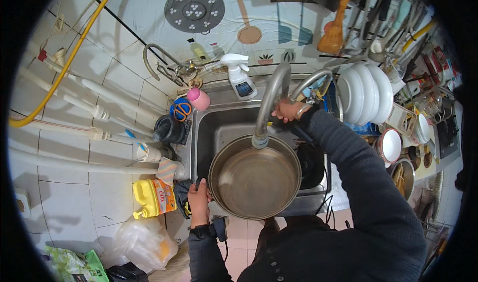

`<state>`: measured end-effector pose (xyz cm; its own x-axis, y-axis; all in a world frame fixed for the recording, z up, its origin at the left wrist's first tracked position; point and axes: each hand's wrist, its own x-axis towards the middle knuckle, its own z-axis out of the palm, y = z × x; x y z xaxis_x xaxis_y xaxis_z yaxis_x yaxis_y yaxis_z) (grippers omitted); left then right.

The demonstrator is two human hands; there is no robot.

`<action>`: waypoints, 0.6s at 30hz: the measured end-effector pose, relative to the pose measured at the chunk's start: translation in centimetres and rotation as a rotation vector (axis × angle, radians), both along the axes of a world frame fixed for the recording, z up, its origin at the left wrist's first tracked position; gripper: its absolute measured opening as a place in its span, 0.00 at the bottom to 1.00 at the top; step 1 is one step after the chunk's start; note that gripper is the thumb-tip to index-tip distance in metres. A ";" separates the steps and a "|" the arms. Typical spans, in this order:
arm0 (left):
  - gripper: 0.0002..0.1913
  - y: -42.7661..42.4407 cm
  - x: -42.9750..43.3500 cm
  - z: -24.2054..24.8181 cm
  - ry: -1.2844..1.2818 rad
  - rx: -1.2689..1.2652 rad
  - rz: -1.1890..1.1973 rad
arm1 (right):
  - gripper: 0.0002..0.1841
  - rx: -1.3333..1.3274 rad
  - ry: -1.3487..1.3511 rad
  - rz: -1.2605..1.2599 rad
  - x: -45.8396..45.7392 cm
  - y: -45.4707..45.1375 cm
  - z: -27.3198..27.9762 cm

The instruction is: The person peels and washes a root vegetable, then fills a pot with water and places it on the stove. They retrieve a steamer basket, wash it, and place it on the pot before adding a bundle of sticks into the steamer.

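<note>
A wide metal pan sits over the front of the stainless steel sink, under the mouth of the curved faucet spout. My left hand grips the pan at its left side, where a dark handle partly shows between the fingers. At the back of the sink, my right hand is at the faucet's base with its fingers curled. The spout and the hand itself hide what those fingers touch. Whether water lies in the pan is hard to tell.
A white spray bottle and a pink bottle stand on the sink's back ledge. Orange-handled scissors and a yellow detergent jug are at left. White plates stand upright at right. A dark object lies in the sink.
</note>
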<state>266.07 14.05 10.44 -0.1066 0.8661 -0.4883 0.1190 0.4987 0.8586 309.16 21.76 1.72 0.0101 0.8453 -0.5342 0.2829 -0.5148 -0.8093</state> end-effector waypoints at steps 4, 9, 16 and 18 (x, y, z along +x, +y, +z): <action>0.13 0.0 0.0 0.1 0.009 -0.009 0.001 | 0.11 0.352 -0.177 0.195 -0.8 5.0 -5.1; 0.12 0.1 0.1 0.1 0.037 -0.005 -0.022 | 0.05 0.217 0.070 0.109 -1.0 5.7 -4.1; 0.14 0.5 0.4 -0.5 -0.066 -0.013 0.007 | 0.18 0.184 -0.237 0.109 -1.0 -6.5 5.5; 0.14 0.6 0.4 -0.8 -0.041 0.004 0.014 | 0.18 0.398 -0.651 0.032 -1.8 -11.7 7.1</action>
